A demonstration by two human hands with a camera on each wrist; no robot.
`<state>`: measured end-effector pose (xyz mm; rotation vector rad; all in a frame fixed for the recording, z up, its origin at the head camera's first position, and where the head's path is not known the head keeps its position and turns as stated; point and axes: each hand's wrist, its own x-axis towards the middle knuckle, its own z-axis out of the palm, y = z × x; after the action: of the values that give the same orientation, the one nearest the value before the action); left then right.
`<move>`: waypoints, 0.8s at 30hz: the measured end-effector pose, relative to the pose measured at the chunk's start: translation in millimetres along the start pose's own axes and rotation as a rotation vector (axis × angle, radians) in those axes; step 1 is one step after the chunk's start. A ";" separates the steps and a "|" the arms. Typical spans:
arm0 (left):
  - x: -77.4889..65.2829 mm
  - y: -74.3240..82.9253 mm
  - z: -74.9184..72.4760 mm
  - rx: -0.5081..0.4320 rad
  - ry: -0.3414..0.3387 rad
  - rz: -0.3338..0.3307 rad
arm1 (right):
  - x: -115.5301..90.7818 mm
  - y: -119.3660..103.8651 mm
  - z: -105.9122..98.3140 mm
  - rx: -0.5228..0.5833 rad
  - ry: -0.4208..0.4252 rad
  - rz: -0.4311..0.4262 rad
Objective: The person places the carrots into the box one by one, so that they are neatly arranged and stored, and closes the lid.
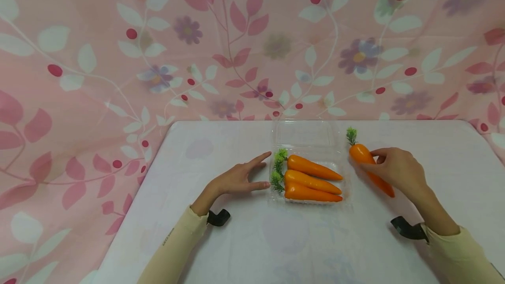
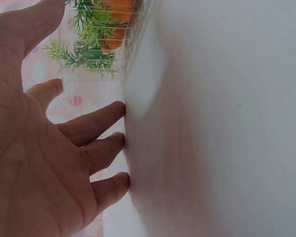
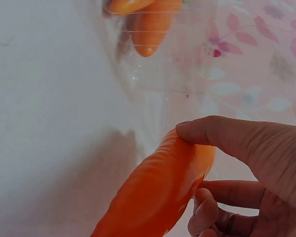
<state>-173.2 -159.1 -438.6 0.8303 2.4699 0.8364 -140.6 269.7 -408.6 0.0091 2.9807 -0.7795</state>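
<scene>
An orange toy carrot (image 1: pixel 362 154) with a green leafy top is pinched between the thumb and fingers of my right hand (image 1: pixel 398 171), just right of the clear plastic box (image 1: pixel 345 196). In the right wrist view the thumb presses on the side of this carrot (image 3: pixel 153 182). Three more carrots (image 1: pixel 313 182) lie side by side in the box, leafy tops to the left. My left hand (image 1: pixel 236 179) is spread at the box's left side, thumb and fingertips close to its edge. The left wrist view shows its fingers (image 2: pixel 96 123) extended, beside green leaves (image 2: pixel 93 54) behind the clear wall.
The box's clear lid (image 1: pixel 304 133) stands opened back toward the far table edge. A white cloth (image 1: pixel 232 244) covers the table. Behind it hangs a pink curtain (image 1: pixel 252 47) with leaves and flowers. A black camera mount (image 1: pixel 408 228) sits at the right wrist.
</scene>
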 end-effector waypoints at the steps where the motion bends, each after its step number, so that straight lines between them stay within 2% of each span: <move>1: 0.0 -0.1 0.1 -0.001 0.000 0.002 | -0.2 -0.7 -1.6 0.000 0.000 -0.003; 8: -0.1 -0.6 0.3 -0.001 0.003 0.020 | -2.9 -10.1 -11.5 -0.001 0.026 -0.008; 24: -1.2 2.7 -1.2 -0.016 -0.008 -0.005 | -5.1 -31.3 -23.2 0.016 0.073 -0.044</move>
<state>-171.8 -158.6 -435.8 0.8206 2.4541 0.8488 -137.5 253.7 -372.8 -0.0284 3.0534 -0.8256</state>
